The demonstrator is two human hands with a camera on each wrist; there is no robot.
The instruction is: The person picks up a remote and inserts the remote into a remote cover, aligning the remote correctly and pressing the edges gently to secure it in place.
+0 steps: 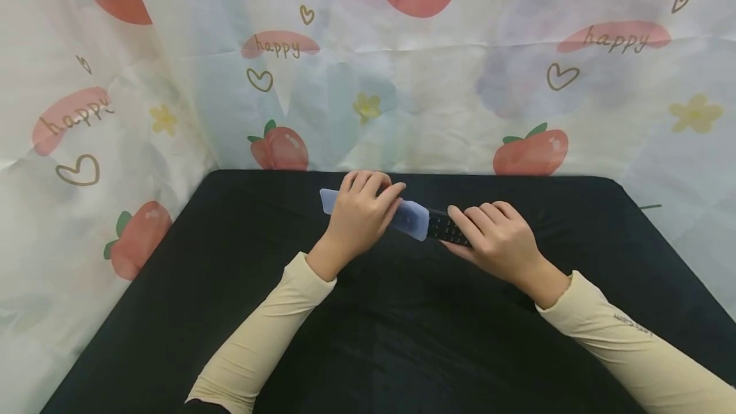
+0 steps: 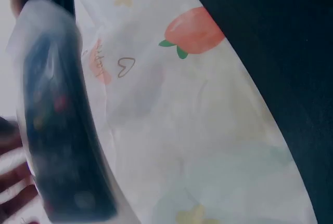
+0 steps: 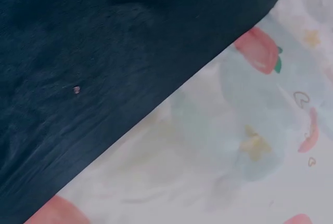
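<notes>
A black remote control with rows of buttons is held above the dark table, partly inside a translucent bluish-white sleeve cover. My right hand grips the uncovered end of the remote, thumb below and fingers above. Around the cover bends my left hand, its fingers over the far side. In the left wrist view the remote's body shows dark through the cover, with blurred fingers beside it. The right wrist view shows neither hand nor remote.
A black cloth covers the table, whose far edge lies just behind the hands. Behind and to the left hangs a pale curtain printed with fruit, hearts and flowers. A tiny light speck lies on the cloth in the right wrist view.
</notes>
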